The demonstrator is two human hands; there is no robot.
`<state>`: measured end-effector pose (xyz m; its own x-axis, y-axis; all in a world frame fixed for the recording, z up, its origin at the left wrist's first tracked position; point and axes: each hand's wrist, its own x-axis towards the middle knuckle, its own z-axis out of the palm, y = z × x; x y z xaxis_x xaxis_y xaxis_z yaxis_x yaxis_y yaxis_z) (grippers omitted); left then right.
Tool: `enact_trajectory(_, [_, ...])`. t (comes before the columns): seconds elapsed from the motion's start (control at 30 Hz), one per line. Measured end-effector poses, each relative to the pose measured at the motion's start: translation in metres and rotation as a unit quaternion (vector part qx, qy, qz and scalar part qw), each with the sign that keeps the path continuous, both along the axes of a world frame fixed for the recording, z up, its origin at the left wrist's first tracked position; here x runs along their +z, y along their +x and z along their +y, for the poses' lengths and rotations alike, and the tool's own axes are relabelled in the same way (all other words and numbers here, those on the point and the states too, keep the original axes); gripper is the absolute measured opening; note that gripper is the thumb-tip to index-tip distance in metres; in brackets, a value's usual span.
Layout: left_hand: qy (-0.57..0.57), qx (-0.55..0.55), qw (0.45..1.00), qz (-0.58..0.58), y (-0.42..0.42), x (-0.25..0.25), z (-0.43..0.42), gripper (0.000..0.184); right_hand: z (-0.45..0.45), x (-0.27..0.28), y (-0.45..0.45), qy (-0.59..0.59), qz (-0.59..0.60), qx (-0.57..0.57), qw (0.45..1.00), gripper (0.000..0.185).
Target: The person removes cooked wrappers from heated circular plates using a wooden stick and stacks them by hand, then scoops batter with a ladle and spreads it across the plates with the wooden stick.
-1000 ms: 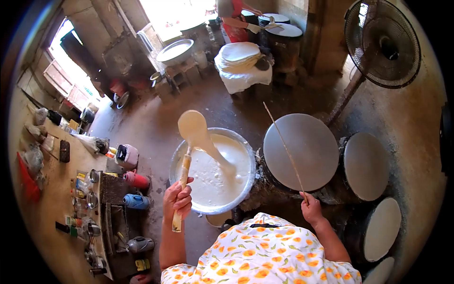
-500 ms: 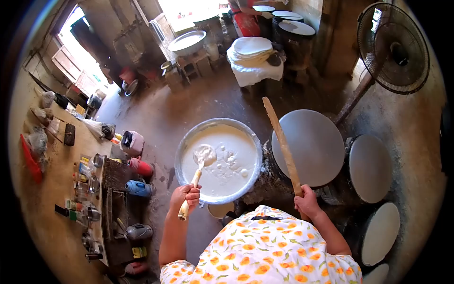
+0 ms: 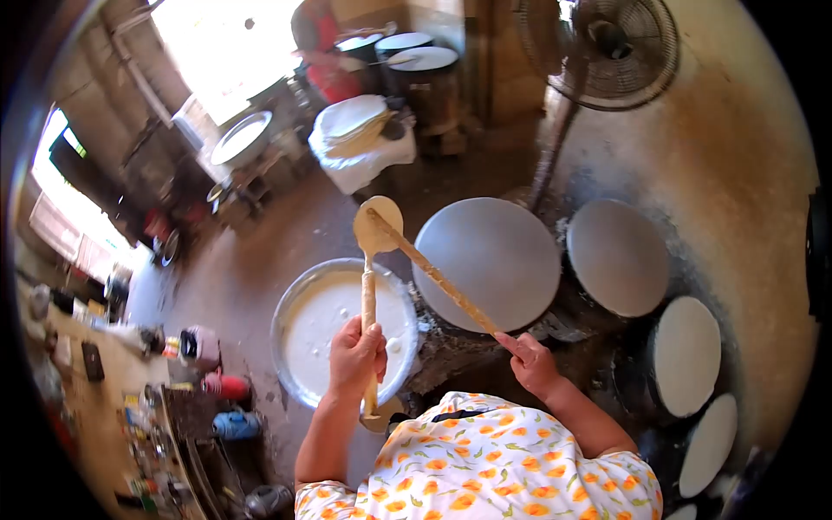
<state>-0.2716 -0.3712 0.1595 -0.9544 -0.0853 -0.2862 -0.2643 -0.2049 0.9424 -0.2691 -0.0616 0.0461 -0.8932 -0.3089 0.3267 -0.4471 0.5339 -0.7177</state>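
Note:
My left hand (image 3: 355,357) grips the wooden handle of a ladle (image 3: 369,238), whose round bowl holds pale batter. Beneath it, a wide basin (image 3: 282,351) contains white batter (image 3: 322,316) with a few bubbles. My right hand (image 3: 534,366) is closed around the end of a long wooden stick (image 3: 446,288). The stick slants up to the left, and its far tip overlaps the ladle's bowl; whether they touch I cannot tell. A large round grey griddle (image 3: 490,260) lies just beyond the stick, right of the basin.
More griddles curve along the right: a bare grey one (image 3: 618,257) and two with white rounds (image 3: 687,357) (image 3: 708,446). A standing fan (image 3: 607,48) rises behind. Ahead, a stack of white sheets (image 3: 351,124) sits near a person in red (image 3: 331,78). A cluttered workbench (image 3: 186,451) stands left.
The ladle has come up out of the basin, filled with batter, and moved forward. The stick has swung left so its tip meets the ladle's outline. The view has turned right.

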Motion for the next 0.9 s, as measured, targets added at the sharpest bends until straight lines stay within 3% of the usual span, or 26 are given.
enact_trajectory(0.13, [-0.087,-0.050,0.995,0.023,-0.037,-0.009,0.066,0.014,0.032,-0.008,0.021,0.077,-0.013,-0.113,0.991,0.071])
enact_trajectory(0.4, [0.039,-0.216,0.976,0.015,-0.086,-0.089,0.151,0.014,0.095,-0.052,0.082,0.155,-0.122,-0.257,0.946,0.072])
enact_trajectory(0.5, [0.002,-0.275,0.961,0.011,-0.106,-0.133,0.156,0.010,0.100,-0.065,0.097,0.183,-0.177,-0.287,0.923,0.071])
enact_trajectory(0.53, [-0.162,-0.272,0.943,0.105,-0.117,-0.155,0.154,0.015,0.098,-0.068,0.100,0.205,-0.197,-0.296,0.912,0.070])
enact_trajectory(0.57, [-0.319,-0.258,0.890,0.197,-0.125,-0.166,0.152,0.023,0.097,-0.069,0.102,0.226,-0.218,-0.304,0.899,0.069])
enact_trajectory(0.6, [-0.317,-0.263,0.889,0.200,-0.131,-0.163,0.145,0.023,0.093,-0.065,0.102,0.225,-0.218,-0.310,0.898,0.069])
enact_trajectory(0.67, [-0.513,-0.266,0.754,0.313,-0.146,-0.151,0.130,0.040,0.083,-0.049,0.100,0.216,-0.243,-0.324,0.888,0.068])
enact_trajectory(0.7, [-0.512,-0.269,0.752,0.316,-0.149,-0.136,0.125,0.040,0.079,-0.045,0.101,0.194,-0.233,-0.339,0.891,0.066])
enact_trajectory(0.77, [-0.637,-0.305,0.656,0.265,-0.154,-0.093,0.119,0.049,0.080,-0.060,0.106,0.144,-0.196,-0.345,0.907,0.064])
enact_trajectory(0.9, [-0.686,-0.270,0.603,0.305,-0.169,-0.051,0.106,0.048,0.070,-0.056,0.110,0.048,-0.131,-0.348,0.927,0.055])
